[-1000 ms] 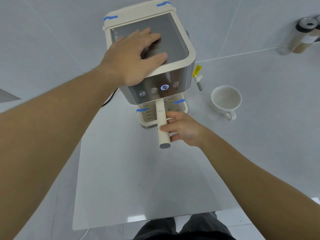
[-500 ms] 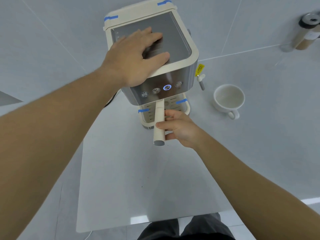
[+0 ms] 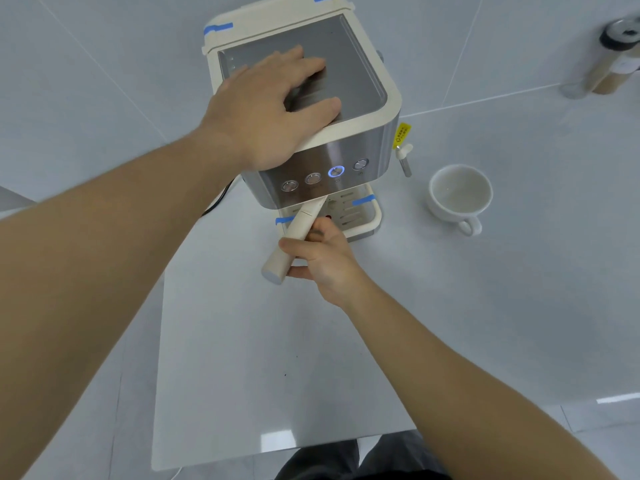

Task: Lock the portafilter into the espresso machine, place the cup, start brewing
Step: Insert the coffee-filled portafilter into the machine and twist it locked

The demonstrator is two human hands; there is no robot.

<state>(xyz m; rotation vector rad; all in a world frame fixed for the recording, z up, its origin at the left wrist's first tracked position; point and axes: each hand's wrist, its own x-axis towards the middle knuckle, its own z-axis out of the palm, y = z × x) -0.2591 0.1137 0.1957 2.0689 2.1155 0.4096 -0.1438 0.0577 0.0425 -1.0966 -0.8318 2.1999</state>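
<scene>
Head view: looking down on the cream-and-steel boxy espresso machine [image 3: 311, 109], landmark for everything below.
Left hand [image 3: 270, 109]: flat and spread on the machine's grey top, bracing it, closed on nothing.
Right hand [image 3: 320, 254]: grip wrapped around the cream portafilter handle [image 3: 294, 240], just in front of the machine.
Long axis: handle runs from under the machine's front out toward the person, slanting to their left; its head is hidden beneath the button panel.
Coming move: likely a sweep of the handle rightward to lock, right hand doing it.
Cup: white ceramic cup [image 3: 459, 195] waits to the machine's right, apart from it.
Surface: pale grey glossy counter [image 3: 242, 358], open room before the machine.
</scene>
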